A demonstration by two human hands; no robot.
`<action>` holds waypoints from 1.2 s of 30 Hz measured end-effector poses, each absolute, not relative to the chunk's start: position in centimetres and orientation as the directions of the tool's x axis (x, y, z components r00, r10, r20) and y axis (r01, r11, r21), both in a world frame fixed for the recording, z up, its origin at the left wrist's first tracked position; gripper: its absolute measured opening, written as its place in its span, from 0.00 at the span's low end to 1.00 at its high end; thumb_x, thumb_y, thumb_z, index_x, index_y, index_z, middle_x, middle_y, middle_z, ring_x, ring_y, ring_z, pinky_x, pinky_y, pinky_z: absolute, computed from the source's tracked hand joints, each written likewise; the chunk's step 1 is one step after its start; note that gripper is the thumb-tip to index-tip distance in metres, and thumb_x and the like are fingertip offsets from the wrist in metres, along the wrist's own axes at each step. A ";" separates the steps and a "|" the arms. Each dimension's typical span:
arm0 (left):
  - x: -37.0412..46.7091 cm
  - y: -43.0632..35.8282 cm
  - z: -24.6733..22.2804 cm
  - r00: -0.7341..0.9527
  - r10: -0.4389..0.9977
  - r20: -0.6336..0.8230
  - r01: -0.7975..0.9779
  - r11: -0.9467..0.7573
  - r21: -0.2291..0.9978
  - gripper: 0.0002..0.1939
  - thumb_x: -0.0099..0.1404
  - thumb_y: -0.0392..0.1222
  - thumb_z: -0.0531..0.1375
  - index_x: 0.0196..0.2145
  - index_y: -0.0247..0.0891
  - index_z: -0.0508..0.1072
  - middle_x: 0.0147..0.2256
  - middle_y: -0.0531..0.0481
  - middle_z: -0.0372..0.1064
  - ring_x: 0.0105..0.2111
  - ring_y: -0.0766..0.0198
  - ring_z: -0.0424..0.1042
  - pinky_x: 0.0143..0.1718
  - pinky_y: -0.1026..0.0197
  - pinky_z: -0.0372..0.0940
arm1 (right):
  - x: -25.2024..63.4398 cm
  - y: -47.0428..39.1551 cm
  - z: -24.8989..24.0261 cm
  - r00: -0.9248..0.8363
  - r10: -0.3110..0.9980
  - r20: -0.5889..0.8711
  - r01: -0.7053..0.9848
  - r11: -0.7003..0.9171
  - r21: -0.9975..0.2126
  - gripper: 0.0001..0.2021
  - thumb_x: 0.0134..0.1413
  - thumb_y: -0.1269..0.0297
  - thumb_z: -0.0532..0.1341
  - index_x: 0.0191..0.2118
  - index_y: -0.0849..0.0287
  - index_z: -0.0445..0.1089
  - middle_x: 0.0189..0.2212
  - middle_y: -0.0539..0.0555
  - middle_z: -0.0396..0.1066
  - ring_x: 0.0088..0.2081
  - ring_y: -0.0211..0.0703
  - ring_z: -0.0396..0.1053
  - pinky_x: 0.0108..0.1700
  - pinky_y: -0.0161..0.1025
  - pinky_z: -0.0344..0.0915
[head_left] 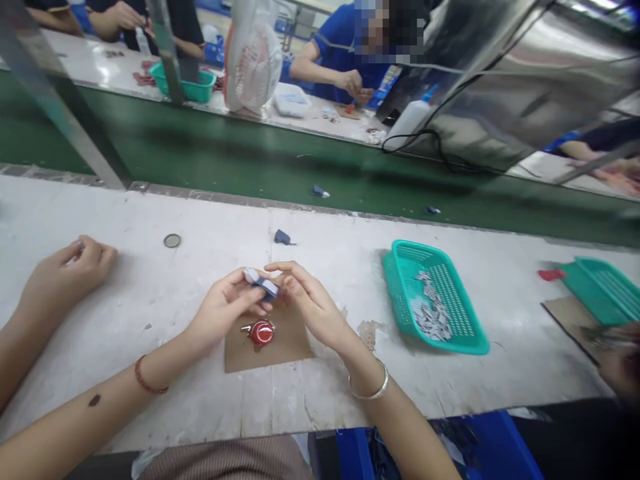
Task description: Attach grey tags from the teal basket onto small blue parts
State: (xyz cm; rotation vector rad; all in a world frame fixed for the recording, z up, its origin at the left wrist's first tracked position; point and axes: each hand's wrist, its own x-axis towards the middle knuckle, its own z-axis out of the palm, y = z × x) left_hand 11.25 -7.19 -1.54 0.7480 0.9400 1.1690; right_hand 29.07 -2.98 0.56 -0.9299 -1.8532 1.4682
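Note:
My left hand point(225, 301) pinches a small dark blue piece point(267, 287) with a pale grey flat patch on it and a whitish tip at its left end. My right hand point(316, 303) is close to the right end of that piece, its fingers curved and apart; whether a fingertip touches it I cannot tell. Below the hands, a glossy red round object point(262, 333) with a short metal tip rests on a brown cardboard sheet point(290, 350). Another dark blue piece point(283, 237) lies on the table beyond my hands.
Right of my hands stands a green basket point(395, 287) holding many small grey pieces. A round metal lid point(172, 241) lies at the left, near another person's hand point(83, 263). More blue pieces point(320, 192) lie on the green strip. A second green basket point(603, 287) stands far right.

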 end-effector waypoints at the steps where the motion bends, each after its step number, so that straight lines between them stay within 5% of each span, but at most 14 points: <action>1: 11.1 -6.7 -1.2 0.113 0.958 -0.265 -0.458 0.287 0.842 0.10 0.57 0.41 0.68 0.37 0.37 0.75 0.33 0.51 0.75 0.30 0.65 0.76 0.32 0.66 0.72 | 30.0 -2.4 0.9 -0.542 0.838 0.061 0.218 0.210 -0.953 0.15 0.69 0.54 0.50 0.51 0.53 0.68 0.38 0.52 0.74 0.38 0.41 0.71 0.40 0.38 0.66; 4: 9.9 -4.6 -0.4 0.016 0.937 -0.349 -0.501 0.310 0.808 0.08 0.57 0.40 0.67 0.34 0.35 0.75 0.35 0.50 0.74 0.30 0.68 0.75 0.29 0.69 0.69 | 34.5 -0.3 2.3 -0.307 0.938 0.159 0.528 0.307 -0.791 0.13 0.66 0.56 0.54 0.46 0.55 0.72 0.41 0.54 0.75 0.38 0.44 0.71 0.40 0.39 0.65; 7: 8.1 -1.4 -0.1 -0.164 0.941 -0.295 -0.373 0.218 0.902 0.07 0.55 0.39 0.67 0.31 0.35 0.74 0.33 0.50 0.74 0.27 0.70 0.70 0.27 0.68 0.66 | 40.8 1.2 3.5 0.064 0.984 0.169 0.841 0.038 -0.540 0.12 0.62 0.59 0.56 0.43 0.57 0.74 0.41 0.56 0.77 0.40 0.47 0.72 0.42 0.40 0.66; 10: 6.3 2.4 0.0 -0.306 0.946 -0.107 -0.052 0.095 0.994 0.08 0.55 0.40 0.64 0.32 0.36 0.71 0.34 0.48 0.76 0.27 0.67 0.70 0.29 0.63 0.66 | 47.1 1.2 3.7 0.376 0.920 0.112 0.856 -0.298 -0.422 0.12 0.59 0.65 0.56 0.41 0.62 0.76 0.40 0.62 0.77 0.41 0.53 0.73 0.42 0.43 0.66; 13: 4.8 6.2 0.2 -0.369 0.928 0.054 0.192 0.019 0.981 0.10 0.56 0.39 0.63 0.36 0.39 0.68 0.33 0.53 0.75 0.28 0.66 0.69 0.32 0.60 0.63 | 51.2 0.7 2.6 0.535 0.844 -0.035 0.788 -0.514 -0.338 0.07 0.50 0.69 0.62 0.33 0.63 0.77 0.29 0.63 0.77 0.32 0.53 0.74 0.33 0.42 0.65; 20: 1.5 12.2 -0.1 -0.379 0.889 0.256 0.624 0.041 0.780 0.20 0.46 0.39 0.67 0.25 0.43 0.56 0.16 0.59 0.49 0.40 0.44 0.71 0.37 0.52 0.57 | 53.1 1.5 0.5 0.547 0.815 -0.193 0.761 -0.580 -0.292 0.06 0.38 0.75 0.67 0.25 0.56 0.77 0.25 0.55 0.77 0.30 0.47 0.75 0.30 0.37 0.65; 22: 0.9 12.9 -0.6 -0.321 0.901 0.292 0.702 0.019 0.712 0.19 0.46 0.41 0.66 0.22 0.42 0.55 0.16 0.57 0.50 0.46 0.39 0.70 0.41 0.48 0.57 | 52.9 1.8 0.3 0.545 0.819 -0.178 0.766 -0.573 -0.292 0.08 0.38 0.76 0.66 0.26 0.56 0.78 0.26 0.57 0.78 0.31 0.49 0.76 0.31 0.38 0.66; 26: 1.0 13.9 -1.3 -0.195 0.910 0.365 0.825 -0.049 0.563 0.11 0.55 0.48 0.60 0.26 0.39 0.63 0.34 0.47 0.70 0.63 0.31 0.50 0.54 0.38 0.47 | 52.5 2.1 0.2 0.514 0.848 -0.125 0.785 -0.525 -0.329 0.13 0.41 0.76 0.64 0.36 0.61 0.80 0.30 0.61 0.78 0.35 0.52 0.76 0.34 0.39 0.67; 28: 2.1 14.6 -1.1 -0.112 0.919 0.377 0.868 -0.094 0.487 0.11 0.58 0.46 0.57 0.34 0.35 0.69 0.49 0.39 0.69 0.66 0.30 0.41 0.58 0.35 0.39 | 52.1 2.1 0.6 0.475 0.876 -0.089 0.798 -0.471 -0.375 0.15 0.45 0.74 0.62 0.42 0.64 0.79 0.33 0.62 0.78 0.36 0.52 0.76 0.36 0.40 0.68; 32: 6.5 16.7 -0.5 0.105 0.947 0.304 0.886 -0.228 0.403 0.18 0.61 0.40 0.56 0.47 0.31 0.71 0.60 0.34 0.62 0.64 0.40 0.50 0.63 0.41 0.42 | 50.0 1.9 2.1 0.359 0.933 0.024 0.808 -0.298 -0.509 0.15 0.54 0.69 0.59 0.46 0.61 0.78 0.36 0.58 0.78 0.38 0.49 0.76 0.40 0.40 0.69; 36: 11.5 18.4 -0.7 0.220 0.953 0.208 0.844 -0.293 0.449 0.21 0.63 0.38 0.56 0.54 0.36 0.70 0.62 0.39 0.60 0.60 0.45 0.58 0.61 0.46 0.52 | 45.3 1.9 2.5 0.103 0.963 0.250 0.711 0.105 -0.695 0.10 0.55 0.66 0.59 0.39 0.60 0.76 0.36 0.56 0.78 0.38 0.48 0.76 0.42 0.41 0.71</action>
